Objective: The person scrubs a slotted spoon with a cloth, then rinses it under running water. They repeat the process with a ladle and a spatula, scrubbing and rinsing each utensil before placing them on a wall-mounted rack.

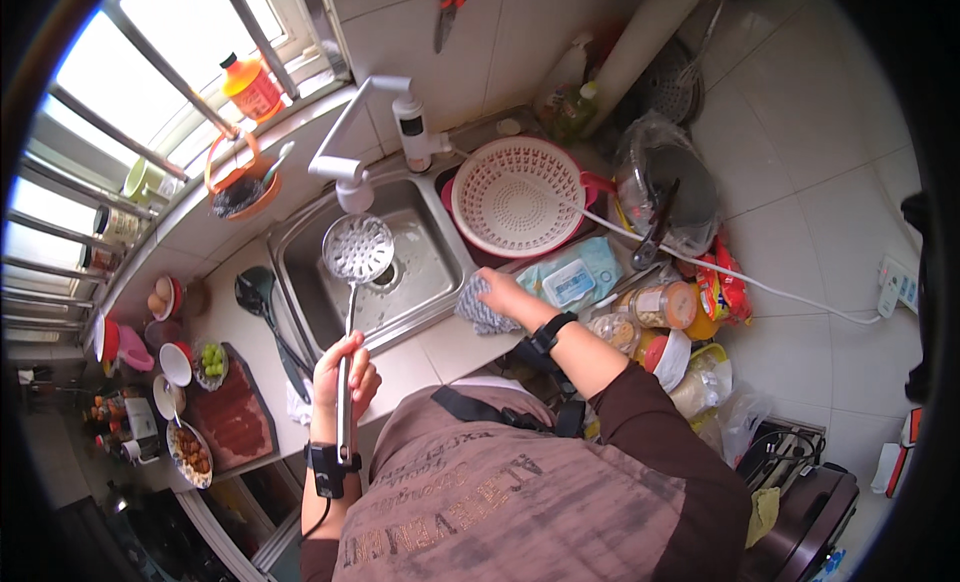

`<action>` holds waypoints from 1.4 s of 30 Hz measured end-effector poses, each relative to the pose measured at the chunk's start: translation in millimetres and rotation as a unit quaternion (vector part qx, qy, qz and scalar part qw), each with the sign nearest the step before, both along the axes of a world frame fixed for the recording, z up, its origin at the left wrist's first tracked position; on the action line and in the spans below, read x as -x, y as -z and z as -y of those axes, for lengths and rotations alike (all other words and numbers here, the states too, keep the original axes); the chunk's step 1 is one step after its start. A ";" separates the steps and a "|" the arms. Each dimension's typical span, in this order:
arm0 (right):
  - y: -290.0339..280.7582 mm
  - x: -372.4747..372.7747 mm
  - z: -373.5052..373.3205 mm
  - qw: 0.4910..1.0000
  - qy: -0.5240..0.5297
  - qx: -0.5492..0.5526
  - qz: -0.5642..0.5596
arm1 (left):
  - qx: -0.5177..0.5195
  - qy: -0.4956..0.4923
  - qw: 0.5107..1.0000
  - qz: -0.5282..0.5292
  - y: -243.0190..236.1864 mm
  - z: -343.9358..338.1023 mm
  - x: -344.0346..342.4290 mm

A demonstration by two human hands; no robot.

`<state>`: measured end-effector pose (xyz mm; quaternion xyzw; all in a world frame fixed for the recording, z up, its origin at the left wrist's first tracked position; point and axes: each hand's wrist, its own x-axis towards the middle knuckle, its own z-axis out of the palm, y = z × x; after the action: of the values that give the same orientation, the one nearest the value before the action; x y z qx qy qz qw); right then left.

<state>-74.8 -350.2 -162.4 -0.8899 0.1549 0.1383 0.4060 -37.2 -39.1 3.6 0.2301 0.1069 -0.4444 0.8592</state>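
My left hand (340,377) is closed around the long steel handle of a slotted skimmer (358,244), whose round perforated head is raised over the steel sink (440,272), below the white faucet (355,182). My right hand (500,294) grips a crumpled grey checked cloth (473,314) at the sink's front right corner, beside a pale blue wipes pack (570,278). Behind that hand a white colander (515,192) sits in a red basin.
Dark utensils (255,292) lie left of the sink. Farther left are a maroon board (225,412), grapes, bowls and bottles. Jars (660,304), packets, a lidded pot and bags crowd the right side, crossed by a white cable (760,287). A barred window runs along the left.
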 end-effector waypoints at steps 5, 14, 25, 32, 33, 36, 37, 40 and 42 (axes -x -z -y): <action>-12.7 -5.3 1.7 0.982 -0.108 0.131 0.081 | -0.011 -0.027 1.000 -0.005 -0.3 11.2 10.2; -35.2 -11.5 -8.3 0.952 -0.104 0.169 0.232 | -0.023 -0.003 1.000 0.005 -0.1 19.2 11.6; -120.3 -52.3 -92.0 0.902 0.006 -0.428 -0.053 | -0.085 0.028 0.996 -0.014 22.2 43.9 -22.9; -153.4 -40.4 -115.4 0.864 0.138 -0.461 -0.148 | -0.106 0.185 0.971 0.112 31.1 44.6 -21.8; -156.8 -39.4 -118.2 0.861 0.140 -0.467 -0.144 | -0.106 0.189 0.968 0.128 31.2 43.9 -20.8; -162.6 -38.4 -122.2 0.863 0.158 -0.454 -0.157 | -0.088 0.210 0.951 0.209 30.3 39.3 -21.3; -162.7 -38.5 -122.0 0.864 0.160 -0.447 -0.165 | -0.090 0.225 0.938 0.246 30.1 36.4 -24.2; -157.9 -43.1 -120.0 0.889 0.164 -0.398 -0.158 | -0.106 0.292 0.907 0.285 28.3 27.4 -32.9; -151.2 -47.8 -122.1 0.886 0.180 -0.401 -0.149 | -0.138 0.344 0.869 0.329 29.7 15.5 -42.4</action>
<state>-27.0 -228.1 -11.2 -0.5767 0.3026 0.2443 0.7185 5.3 -54.7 -26.0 0.5011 -0.2080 -0.5911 0.5968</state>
